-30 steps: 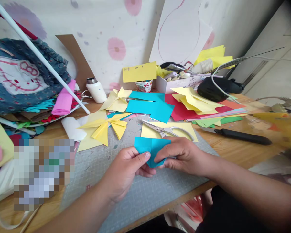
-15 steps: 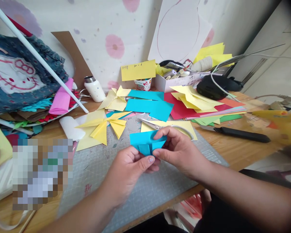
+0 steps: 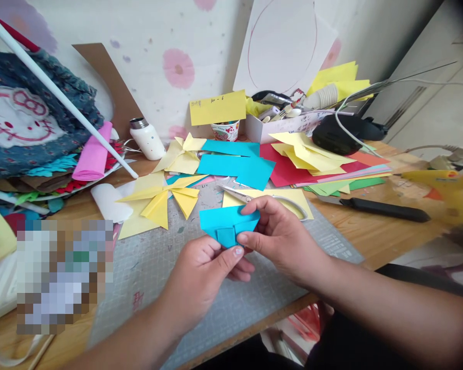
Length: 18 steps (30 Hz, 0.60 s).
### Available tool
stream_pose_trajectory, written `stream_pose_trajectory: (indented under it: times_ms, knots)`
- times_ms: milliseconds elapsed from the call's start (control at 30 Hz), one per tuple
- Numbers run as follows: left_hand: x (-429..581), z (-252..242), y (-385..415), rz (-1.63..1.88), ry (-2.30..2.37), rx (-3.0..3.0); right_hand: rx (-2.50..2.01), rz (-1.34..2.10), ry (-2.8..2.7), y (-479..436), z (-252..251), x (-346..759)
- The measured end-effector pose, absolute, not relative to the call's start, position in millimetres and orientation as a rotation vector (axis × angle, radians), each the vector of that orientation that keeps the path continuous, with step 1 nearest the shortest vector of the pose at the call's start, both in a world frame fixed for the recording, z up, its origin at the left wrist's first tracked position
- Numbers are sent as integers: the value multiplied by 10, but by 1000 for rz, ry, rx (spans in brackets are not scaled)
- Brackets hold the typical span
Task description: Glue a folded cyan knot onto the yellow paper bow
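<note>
A folded piece of blue paper (image 3: 224, 221) is held up above the grey cutting mat (image 3: 146, 288). My left hand (image 3: 212, 262) pinches its lower edge, thumb in front and fingers behind. On the paper's right end, my right hand (image 3: 272, 226) grips with thumb and index finger. A small square flap shows on the paper's near face between the thumbs. Just behind the hands, scissors (image 3: 245, 198) lie on a pale yellow sheet (image 3: 231, 202). To the left rests a folded yellow paper bow (image 3: 156, 205), and beyond it a paler one (image 3: 183, 154).
Blue paper strips (image 3: 231, 165) lie at the back of the mat. Red sheets (image 3: 281, 169) and folded yellow papers (image 3: 308, 151) are stacked to the right. A black-handled knife (image 3: 386, 209) and a yellow glue gun (image 3: 443, 187) lie far right. A white bottle (image 3: 146, 140) stands back left.
The blue paper has turned slightly and its square flap now faces me more fully. Both hands keep hold of it and appear a little further left as the view shifts.
</note>
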<state>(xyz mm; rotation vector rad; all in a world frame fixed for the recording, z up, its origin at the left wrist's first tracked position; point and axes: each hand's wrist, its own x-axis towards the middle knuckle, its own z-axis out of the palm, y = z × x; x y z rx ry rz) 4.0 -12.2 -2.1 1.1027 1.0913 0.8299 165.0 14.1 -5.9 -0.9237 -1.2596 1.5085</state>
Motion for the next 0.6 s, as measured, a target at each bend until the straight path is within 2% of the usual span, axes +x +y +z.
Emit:
stream_pose_trajectory:
  times_ms: [267, 600]
  knots:
    - [52, -44, -159, 835, 989, 1018, -937, 1588, -1145, 169, -18, 1641]
    - [89, -28, -145, 833, 1064, 1029, -1030, 1478, -1220, 125, -50, 1617]
